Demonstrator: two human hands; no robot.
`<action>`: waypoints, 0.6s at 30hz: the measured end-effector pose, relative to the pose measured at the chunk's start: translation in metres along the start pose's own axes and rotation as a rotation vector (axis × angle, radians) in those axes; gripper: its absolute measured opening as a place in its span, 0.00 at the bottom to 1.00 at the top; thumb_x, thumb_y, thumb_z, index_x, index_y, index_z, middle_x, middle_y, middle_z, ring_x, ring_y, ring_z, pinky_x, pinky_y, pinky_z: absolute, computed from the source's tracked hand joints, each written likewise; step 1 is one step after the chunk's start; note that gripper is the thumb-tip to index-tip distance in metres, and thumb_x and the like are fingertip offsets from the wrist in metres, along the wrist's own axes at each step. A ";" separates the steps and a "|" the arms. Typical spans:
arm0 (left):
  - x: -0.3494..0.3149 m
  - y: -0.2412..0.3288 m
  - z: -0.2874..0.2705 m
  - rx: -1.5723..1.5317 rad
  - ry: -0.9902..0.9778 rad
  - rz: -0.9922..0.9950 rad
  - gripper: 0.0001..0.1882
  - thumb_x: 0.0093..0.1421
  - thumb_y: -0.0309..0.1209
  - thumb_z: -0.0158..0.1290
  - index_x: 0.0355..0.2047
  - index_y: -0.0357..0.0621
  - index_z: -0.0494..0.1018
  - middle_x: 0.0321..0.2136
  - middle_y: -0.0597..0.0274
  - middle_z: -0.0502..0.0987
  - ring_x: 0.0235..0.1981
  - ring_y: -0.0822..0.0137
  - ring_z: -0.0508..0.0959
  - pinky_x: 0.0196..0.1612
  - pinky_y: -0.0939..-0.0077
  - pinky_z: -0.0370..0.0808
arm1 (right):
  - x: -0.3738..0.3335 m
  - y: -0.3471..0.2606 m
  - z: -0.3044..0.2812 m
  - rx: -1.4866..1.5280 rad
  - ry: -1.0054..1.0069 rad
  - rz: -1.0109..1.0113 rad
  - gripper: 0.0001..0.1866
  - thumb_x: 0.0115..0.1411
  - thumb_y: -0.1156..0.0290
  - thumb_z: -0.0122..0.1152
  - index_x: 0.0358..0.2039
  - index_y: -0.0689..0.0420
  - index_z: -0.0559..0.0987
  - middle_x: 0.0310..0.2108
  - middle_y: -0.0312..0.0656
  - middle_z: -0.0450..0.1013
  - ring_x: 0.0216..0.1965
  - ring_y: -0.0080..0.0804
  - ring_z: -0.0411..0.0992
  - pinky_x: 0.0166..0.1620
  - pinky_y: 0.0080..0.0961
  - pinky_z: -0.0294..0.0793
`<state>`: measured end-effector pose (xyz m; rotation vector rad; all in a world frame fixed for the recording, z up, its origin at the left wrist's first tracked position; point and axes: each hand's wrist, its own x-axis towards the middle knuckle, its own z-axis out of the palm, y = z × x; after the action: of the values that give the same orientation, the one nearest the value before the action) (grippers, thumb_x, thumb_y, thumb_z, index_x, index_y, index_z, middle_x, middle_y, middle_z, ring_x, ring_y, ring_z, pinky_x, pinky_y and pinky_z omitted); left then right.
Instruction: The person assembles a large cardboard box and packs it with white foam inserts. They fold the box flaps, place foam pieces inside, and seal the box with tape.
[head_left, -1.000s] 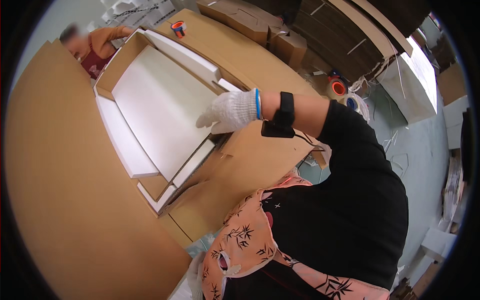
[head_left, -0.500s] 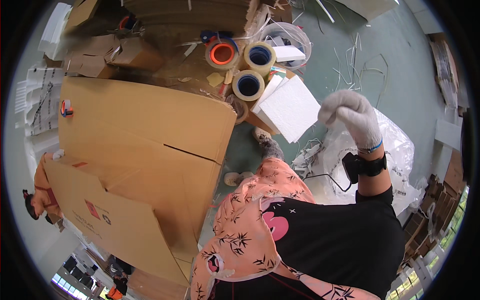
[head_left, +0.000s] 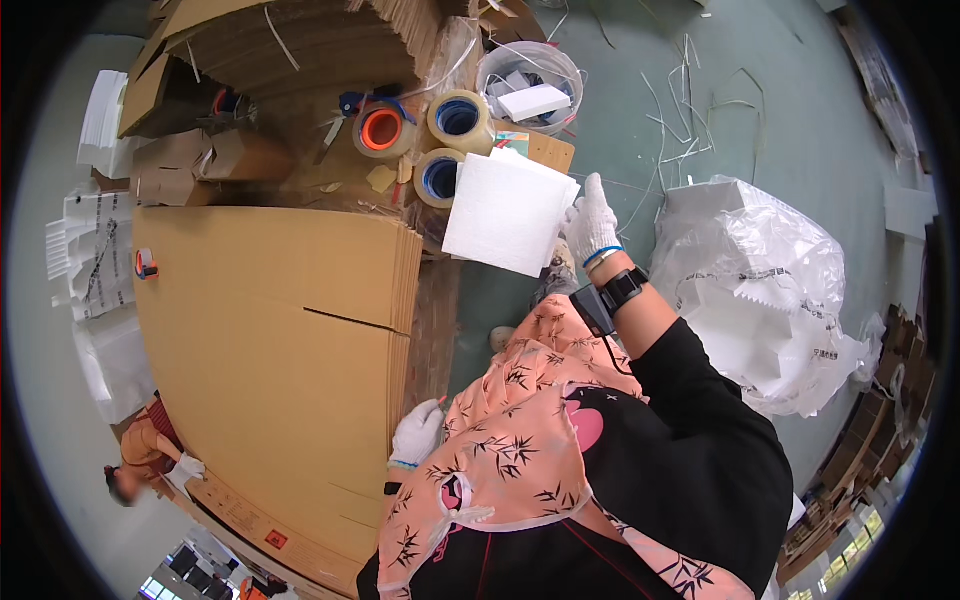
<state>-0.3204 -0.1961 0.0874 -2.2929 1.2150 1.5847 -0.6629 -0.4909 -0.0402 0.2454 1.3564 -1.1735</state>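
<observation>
My right hand (head_left: 593,218), in a white glove, is at the right edge of a white foam sheet (head_left: 505,215) and closed on that edge, with one finger pointing away from me. A second sheet shows beneath it, and together they partly cover a tape roll (head_left: 440,178). My left hand (head_left: 418,432), also gloved, is low beside the right edge of a stack of flat cardboard (head_left: 270,330). Its fingers look closed, with a small orange tip showing at them. What it belongs to is unclear.
More tape rolls (head_left: 460,118) and an orange-cored tape dispenser (head_left: 381,130) lie beyond the foam, near a clear bucket (head_left: 530,90) of scraps. Plastic-wrapped white material (head_left: 750,290) lies on the right. A co-worker (head_left: 150,450) touches the cardboard's far left.
My right hand has come left and down onto the foam, which has turned and now overlaps a tape roll. My left hand has come into view. The raised cardboard panel now lies lower.
</observation>
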 end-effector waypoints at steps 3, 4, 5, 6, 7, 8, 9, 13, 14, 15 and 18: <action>0.012 0.010 0.023 -0.099 0.010 -0.010 0.21 0.67 0.37 0.49 0.53 0.35 0.74 0.49 0.49 0.80 0.52 0.57 0.78 0.56 0.69 0.72 | -0.031 -0.037 0.015 -0.082 0.011 0.001 0.35 0.66 0.45 0.55 0.63 0.59 0.65 0.65 0.48 0.59 0.64 0.46 0.61 0.64 0.42 0.61; 0.018 0.018 0.032 -0.201 0.008 -0.033 0.20 0.68 0.36 0.49 0.53 0.35 0.74 0.49 0.50 0.80 0.52 0.59 0.78 0.56 0.70 0.72 | -0.011 -0.044 0.002 -0.159 0.000 -0.052 0.38 0.64 0.46 0.58 0.66 0.57 0.64 0.65 0.48 0.61 0.65 0.44 0.61 0.65 0.42 0.60; 0.022 0.024 0.042 -0.305 0.007 -0.058 0.19 0.68 0.35 0.49 0.53 0.35 0.74 0.49 0.50 0.80 0.52 0.61 0.78 0.56 0.71 0.72 | 0.020 -0.053 -0.014 -0.338 -0.063 -0.173 0.35 0.64 0.48 0.59 0.64 0.58 0.67 0.62 0.47 0.66 0.64 0.41 0.64 0.63 0.41 0.63; 0.032 0.030 0.054 -0.499 0.002 -0.075 0.19 0.69 0.32 0.49 0.55 0.33 0.72 0.51 0.50 0.79 0.53 0.63 0.77 0.57 0.73 0.72 | 0.042 -0.070 -0.009 -0.470 -0.133 -0.255 0.33 0.63 0.52 0.61 0.62 0.58 0.69 0.59 0.47 0.69 0.61 0.42 0.67 0.61 0.40 0.66; 0.043 0.044 0.059 -0.587 -0.024 -0.058 0.19 0.69 0.31 0.49 0.56 0.32 0.71 0.51 0.50 0.78 0.53 0.63 0.77 0.57 0.73 0.71 | 0.060 -0.083 -0.003 -0.596 -0.192 -0.336 0.31 0.61 0.55 0.62 0.60 0.58 0.71 0.57 0.48 0.71 0.58 0.43 0.70 0.59 0.40 0.68; 0.055 0.058 0.065 -0.679 -0.048 -0.042 0.19 0.69 0.30 0.49 0.57 0.31 0.70 0.52 0.50 0.77 0.54 0.63 0.76 0.58 0.73 0.71 | 0.086 -0.091 0.011 -0.918 -0.205 -0.536 0.28 0.60 0.58 0.62 0.58 0.57 0.72 0.55 0.48 0.72 0.56 0.43 0.71 0.58 0.39 0.70; 0.062 0.072 0.073 -0.771 -0.075 -0.033 0.20 0.69 0.29 0.49 0.58 0.31 0.69 0.53 0.49 0.77 0.55 0.63 0.76 0.58 0.73 0.70 | 0.118 -0.099 0.030 -1.243 -0.215 -0.730 0.26 0.58 0.62 0.61 0.56 0.56 0.72 0.53 0.49 0.72 0.54 0.44 0.72 0.56 0.38 0.71; 0.083 0.123 0.083 -0.754 -0.093 -0.159 0.20 0.69 0.28 0.48 0.58 0.31 0.68 0.54 0.50 0.76 0.56 0.63 0.74 0.59 0.73 0.69 | 0.249 -0.090 0.090 -2.065 -0.234 -1.511 0.20 0.61 0.70 0.52 0.54 0.54 0.73 0.53 0.52 0.72 0.50 0.46 0.73 0.56 0.42 0.65; 0.083 0.111 0.091 -0.709 -0.083 -0.194 0.21 0.69 0.30 0.48 0.58 0.31 0.69 0.53 0.51 0.77 0.56 0.64 0.75 0.59 0.73 0.69 | 0.277 -0.079 0.097 -2.134 -0.215 -1.494 0.19 0.61 0.69 0.52 0.54 0.54 0.73 0.51 0.50 0.73 0.51 0.44 0.73 0.56 0.43 0.65; 0.086 0.108 0.091 -0.686 -0.066 -0.249 0.21 0.69 0.31 0.49 0.58 0.32 0.69 0.53 0.52 0.77 0.55 0.65 0.75 0.58 0.73 0.70 | 0.304 -0.070 0.104 -2.203 -0.185 -1.476 0.19 0.62 0.68 0.53 0.54 0.54 0.73 0.50 0.48 0.74 0.51 0.43 0.73 0.55 0.43 0.64; 0.070 0.094 0.104 -0.680 0.006 -0.384 0.20 0.69 0.36 0.50 0.55 0.35 0.73 0.50 0.54 0.79 0.53 0.65 0.76 0.57 0.73 0.70 | 0.347 -0.063 0.130 -2.447 -0.270 -1.203 0.17 0.63 0.66 0.53 0.52 0.53 0.74 0.47 0.44 0.77 0.51 0.39 0.73 0.52 0.41 0.64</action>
<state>-0.4495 -0.2466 0.0148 -2.6638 0.1878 2.0321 -0.7045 -0.7900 -0.2644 -2.4973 1.6710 0.4194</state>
